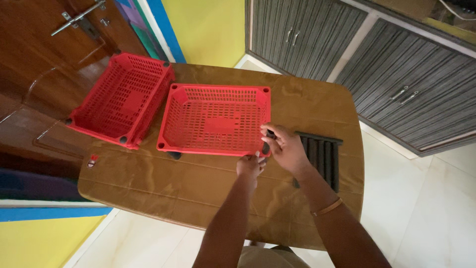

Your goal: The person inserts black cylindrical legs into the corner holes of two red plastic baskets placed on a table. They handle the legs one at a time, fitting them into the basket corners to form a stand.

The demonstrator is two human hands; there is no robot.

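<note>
The right hand (pixel 286 148) pinches a short black post (pixel 268 141) at the red basket (pixel 214 119) corner, where left hand (pixel 250 165) fingertips grip the rim.

The right hand (pixel 286 147) covers the near right corner of the red basket (pixel 214 119), and the short black piece (pixel 268 140) in its grip is mostly buried under the fingers. The row of black rods (pixel 322 158) slips partly behind that wrist. Under the basket's near edge, a dark bit (pixel 174 155) pokes out, too hidden to identify. Both forearms run off the bottom edge.
</note>
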